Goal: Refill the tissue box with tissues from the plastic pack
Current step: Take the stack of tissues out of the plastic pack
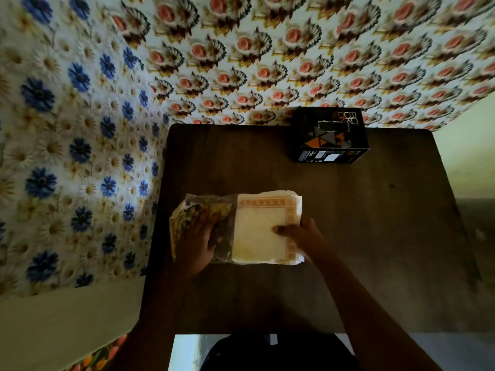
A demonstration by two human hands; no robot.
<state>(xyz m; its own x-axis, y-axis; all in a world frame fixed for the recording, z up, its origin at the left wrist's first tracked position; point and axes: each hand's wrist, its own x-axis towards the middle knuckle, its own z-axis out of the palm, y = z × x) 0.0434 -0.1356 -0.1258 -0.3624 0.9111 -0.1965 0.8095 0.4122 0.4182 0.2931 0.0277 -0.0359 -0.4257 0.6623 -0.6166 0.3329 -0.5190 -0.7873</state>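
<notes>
A stack of cream tissues [261,218] with an orange patterned border lies in the middle of the dark wooden table [375,236], half out of a crumpled clear plastic pack [187,210]. My left hand [199,243] presses down on the pack's left part. My right hand [300,235] grips the stack's right edge, thumb on top. The black tissue box [328,136] with orange and grey triangles stands at the table's far edge, apart from both hands, with a slot in its top.
Flowered wall coverings rise right behind the table and along its left side. A pale ledge [67,330] runs at lower left. The table's near edge is close to my body.
</notes>
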